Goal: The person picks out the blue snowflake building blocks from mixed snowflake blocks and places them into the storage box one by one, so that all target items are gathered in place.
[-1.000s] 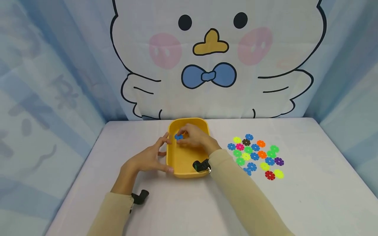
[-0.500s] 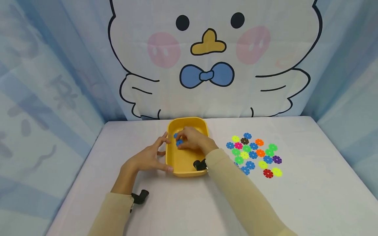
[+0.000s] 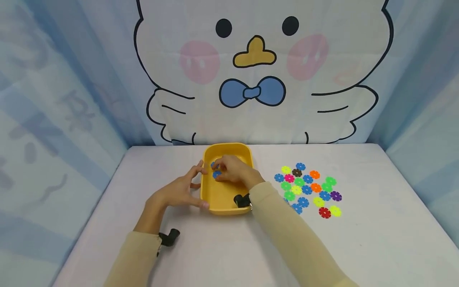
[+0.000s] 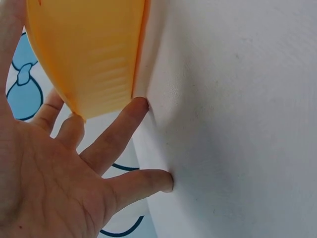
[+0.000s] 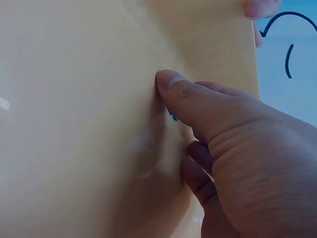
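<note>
Blue snowflake discs [image 3: 216, 174], two visible, in the yellow plastic tray [image 3: 224, 199] at the centre of the frame, toward its left wall. The right hand [image 3: 234, 167] reaches in with thumb and fingers curved about them; the contact is hidden, so whether it pinches a disc cannot be told. The left hand [image 3: 175, 193] is spread, touching the tray's left side. Good handling would seem to call for a light fingertip touch on a disc's edge while the left hand steadies the wall without tipping it. Right of centre, multicoloured discs [image 3: 306, 189] lie scattered on the white table [image 3: 229, 247], a purple disc [image 3: 336, 195] at the right and a red disc [image 3: 324, 212] below. Partly in the way: the right sleeve [image 3: 287, 223], passing across the scatter's lower left, and the black wrist camera [image 3: 242, 200], covering part of the tray's lower right. A cartoon-printed curtain [image 3: 229, 123] fills the upper frame
</note>
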`<state>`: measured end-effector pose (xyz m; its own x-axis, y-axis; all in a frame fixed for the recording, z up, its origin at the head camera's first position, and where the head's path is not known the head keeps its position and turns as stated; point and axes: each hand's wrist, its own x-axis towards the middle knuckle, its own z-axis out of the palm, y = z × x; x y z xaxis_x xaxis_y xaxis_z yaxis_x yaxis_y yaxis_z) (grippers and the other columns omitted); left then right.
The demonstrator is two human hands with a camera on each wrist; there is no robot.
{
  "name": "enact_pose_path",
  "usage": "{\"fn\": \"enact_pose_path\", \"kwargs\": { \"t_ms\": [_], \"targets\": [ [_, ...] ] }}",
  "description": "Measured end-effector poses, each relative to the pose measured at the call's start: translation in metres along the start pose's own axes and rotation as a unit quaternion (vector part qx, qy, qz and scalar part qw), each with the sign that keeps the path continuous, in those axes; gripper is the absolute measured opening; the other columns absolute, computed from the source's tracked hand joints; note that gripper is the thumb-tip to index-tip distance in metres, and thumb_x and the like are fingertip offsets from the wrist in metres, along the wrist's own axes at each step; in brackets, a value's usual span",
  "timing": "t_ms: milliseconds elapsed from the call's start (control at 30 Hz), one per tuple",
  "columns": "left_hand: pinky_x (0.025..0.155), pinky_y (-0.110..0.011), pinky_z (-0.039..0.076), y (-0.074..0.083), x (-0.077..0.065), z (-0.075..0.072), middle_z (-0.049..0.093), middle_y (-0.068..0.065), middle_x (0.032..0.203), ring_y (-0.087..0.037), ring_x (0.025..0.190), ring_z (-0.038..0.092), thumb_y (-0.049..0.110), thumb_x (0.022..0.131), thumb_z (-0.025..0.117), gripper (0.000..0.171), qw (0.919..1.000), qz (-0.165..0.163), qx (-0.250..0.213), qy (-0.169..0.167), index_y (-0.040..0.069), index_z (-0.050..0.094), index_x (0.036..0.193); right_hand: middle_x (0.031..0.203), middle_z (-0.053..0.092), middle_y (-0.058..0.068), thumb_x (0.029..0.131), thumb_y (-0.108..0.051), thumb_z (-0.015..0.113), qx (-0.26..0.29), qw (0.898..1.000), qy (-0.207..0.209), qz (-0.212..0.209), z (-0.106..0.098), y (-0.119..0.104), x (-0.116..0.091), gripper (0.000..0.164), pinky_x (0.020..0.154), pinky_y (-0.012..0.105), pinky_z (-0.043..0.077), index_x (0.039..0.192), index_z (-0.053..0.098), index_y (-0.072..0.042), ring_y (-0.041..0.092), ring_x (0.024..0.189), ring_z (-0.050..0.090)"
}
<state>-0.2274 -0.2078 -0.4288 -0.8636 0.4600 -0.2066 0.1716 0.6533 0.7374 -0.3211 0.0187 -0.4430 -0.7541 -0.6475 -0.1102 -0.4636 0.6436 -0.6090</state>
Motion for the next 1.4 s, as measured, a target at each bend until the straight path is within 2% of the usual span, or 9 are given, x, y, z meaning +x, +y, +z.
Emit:
{"fn": "enact_pose_path", "kwargs": {
  "t_ms": [333, 500, 600, 667, 867, 967, 1167, 1300, 1400],
  "targets": [
    [0.116, -0.056, 0.039, -0.002, 0.002, 0.001, -0.003, 0.002, 0.174, -0.037, 0.135, 0.056, 0.040, 0.076, 0.093, 0.099, 0.9999, 0.009, -0.013, -0.008, 0.020, 0.030, 0.150, 0.085, 0.057, 0.003, 0.091, -0.025, 0.081, -0.024, 0.998, 0.050, 0.012, 0.003, 0.005, 0.004, 0.025, 0.069, 0.027, 0.043, 0.112, 0.072, -0.014, 0.017, 0.077, 0.053],
    [0.116, -0.055, 0.041, -0.001, 0.003, 0.000, -0.003, 0.004, 0.174, -0.036, 0.136, 0.056, 0.041, 0.076, 0.092, 0.098, 0.9999, 0.002, -0.009, -0.004, 0.022, 0.030, 0.150, 0.084, 0.057, 0.001, 0.090, -0.030, 0.081, -0.031, 0.998, 0.051, 0.012, 0.002, 0.006, 0.006, 0.026, 0.069, 0.025, 0.044, 0.108, 0.072, -0.014, 0.016, 0.077, 0.053],
    [0.116, -0.055, 0.041, 0.000, 0.003, 0.000, -0.003, 0.006, 0.174, -0.035, 0.136, 0.056, 0.042, 0.075, 0.092, 0.098, 1.0000, 0.001, -0.008, -0.005, 0.022, 0.031, 0.149, 0.087, 0.059, 0.004, 0.093, -0.032, 0.078, -0.022, 0.999, 0.042, 0.012, -0.005, 0.003, 0.004, 0.030, 0.070, 0.027, 0.046, 0.114, 0.071, -0.012, 0.018, 0.079, 0.055],
    [0.117, -0.055, 0.040, 0.001, 0.003, -0.001, -0.002, 0.008, 0.173, -0.034, 0.135, 0.057, 0.042, 0.075, 0.093, 0.098, 1.0000, 0.002, -0.006, -0.006, 0.022, 0.032, 0.148, 0.095, 0.061, 0.006, 0.095, -0.032, 0.076, -0.019, 0.999, 0.038, 0.010, -0.012, -0.001, 0.001, 0.033, 0.077, 0.028, 0.049, 0.119, 0.069, -0.010, 0.020, 0.088, 0.057],
    [0.116, -0.053, 0.041, 0.003, 0.002, -0.001, -0.001, 0.007, 0.174, -0.033, 0.136, 0.057, 0.043, 0.074, 0.093, 0.098, 0.9999, -0.013, -0.005, -0.003, 0.023, 0.033, 0.148, 0.122, 0.065, 0.014, 0.097, -0.030, 0.074, -0.043, 0.999, 0.017, -0.016, -0.040, -0.014, -0.016, 0.037, 0.101, 0.039, 0.052, 0.124, 0.068, -0.006, 0.031, 0.115, 0.059],
    [0.117, -0.053, 0.040, 0.004, 0.002, -0.001, -0.001, 0.008, 0.173, -0.033, 0.136, 0.057, 0.044, 0.073, 0.094, 0.099, 0.9998, -0.021, -0.003, -0.002, 0.024, 0.033, 0.148, 0.121, 0.066, 0.014, 0.098, -0.029, 0.072, -0.050, 0.998, 0.023, -0.034, -0.049, -0.017, -0.026, 0.035, 0.100, 0.039, 0.053, 0.125, 0.067, -0.007, 0.031, 0.113, 0.060],
    [0.116, -0.056, 0.040, 0.005, 0.003, 0.000, -0.002, 0.010, 0.173, -0.032, 0.137, 0.056, 0.048, 0.071, 0.094, 0.104, 0.9996, -0.027, -0.004, 0.003, 0.025, 0.032, 0.152, 0.113, 0.065, 0.009, 0.097, -0.027, 0.073, -0.046, 0.995, 0.065, -0.057, -0.055, -0.019, -0.054, 0.031, 0.093, 0.036, 0.056, 0.121, 0.068, -0.008, 0.030, 0.107, 0.060],
    [0.117, -0.056, 0.039, 0.005, 0.002, 0.000, -0.001, 0.010, 0.173, -0.032, 0.136, 0.057, 0.048, 0.069, 0.095, 0.108, 0.9994, -0.033, 0.002, 0.010, 0.025, 0.031, 0.153, 0.112, 0.065, 0.008, 0.098, -0.026, 0.073, -0.038, 0.992, 0.093, -0.081, -0.058, -0.016, -0.072, 0.026, 0.091, 0.039, 0.058, 0.119, 0.069, -0.011, 0.027, 0.105, 0.061],
    [0.116, -0.055, 0.040, 0.002, 0.001, 0.006, -0.001, 0.009, 0.173, -0.032, 0.136, 0.057, 0.049, 0.068, 0.095, 0.110, 0.9995, -0.030, -0.005, 0.013, 0.025, 0.031, 0.155, 0.110, 0.065, 0.004, 0.098, -0.025, 0.072, -0.023, 0.989, 0.110, -0.097, -0.059, -0.010, -0.090, 0.025, 0.089, 0.041, 0.058, 0.120, 0.069, -0.013, 0.027, 0.103, 0.061]
  ]
}}
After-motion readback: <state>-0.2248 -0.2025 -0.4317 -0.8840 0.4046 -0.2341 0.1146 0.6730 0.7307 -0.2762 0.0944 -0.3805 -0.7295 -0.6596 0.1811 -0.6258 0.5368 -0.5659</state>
